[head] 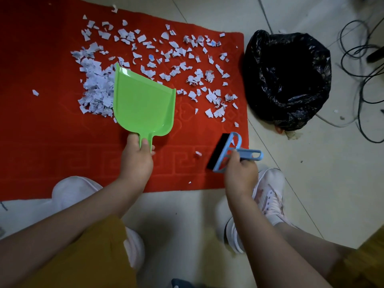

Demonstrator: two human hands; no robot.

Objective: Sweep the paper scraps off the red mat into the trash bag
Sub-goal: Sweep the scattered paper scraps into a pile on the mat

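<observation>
The left hand grips the short handle of a bright green plastic dustpan, whose open edge points away from the person, with a dense heap of torn white paper scraps just beside its left edge. The right hand is curled round the handle of a small light-blue plastic brush with black bristles, near the right edge of the red textured floor mat. More scraps are scattered across the far part of the mat (a few lie nearer the hands), and the open black plastic trash bag sits on the pale tiled floor just beside the mat's right edge.
</observation>
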